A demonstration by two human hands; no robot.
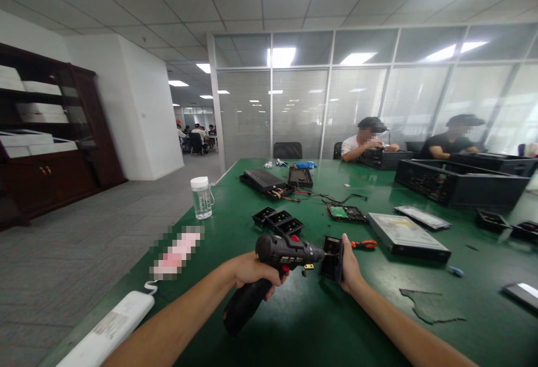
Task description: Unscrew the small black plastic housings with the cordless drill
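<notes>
My left hand is wrapped round the grip of a black cordless drill with red switches. The drill points right, and its bit reaches into a small black plastic case. My right hand holds that case upright by its right side, above the table. Small brass-coloured pieces lie just below the drill's chuck. Behind the drill sits a black tray with several compartments. An orange-and-black handled tool lies beyond my right hand, its far end hidden.
On the green table are a silver optical drive, an opened device with a green board, a black box, a water bottle and a white power strip. Two people sit behind computer cases at the far right.
</notes>
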